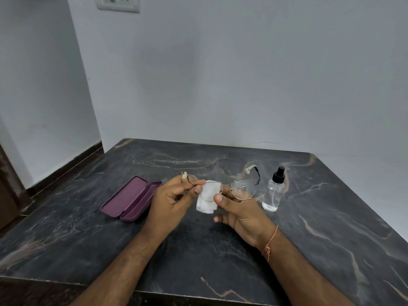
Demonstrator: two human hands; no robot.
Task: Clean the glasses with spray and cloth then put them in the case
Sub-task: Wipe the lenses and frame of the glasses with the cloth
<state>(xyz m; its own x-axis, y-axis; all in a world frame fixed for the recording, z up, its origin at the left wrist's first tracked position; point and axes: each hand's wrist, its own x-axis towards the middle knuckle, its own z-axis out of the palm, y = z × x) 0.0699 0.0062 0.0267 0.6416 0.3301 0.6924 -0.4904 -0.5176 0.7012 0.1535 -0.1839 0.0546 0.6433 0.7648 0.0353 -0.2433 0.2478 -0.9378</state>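
Nearest the camera, both forearms reach in from the bottom of the frame over the dark marbled surface point(198, 257). The right hand point(240, 212) wears an orange thread at the wrist and pinches the white cloth point(207, 196) against the lens just left of centre frame. The left hand point(174, 199) grips the glasses point(229, 188) at the temple hinge, thumb and fingers closed on the thin frame. The other lens, right of centre, carries a cluster of spray droplets. Further back on the left, the purple case point(131, 198) lies open on the surface. To the right stands the clear spray bottle point(273, 192), black nozzle up. Beyond, a pale wall with a socket plate point(118, 3) at upper left.
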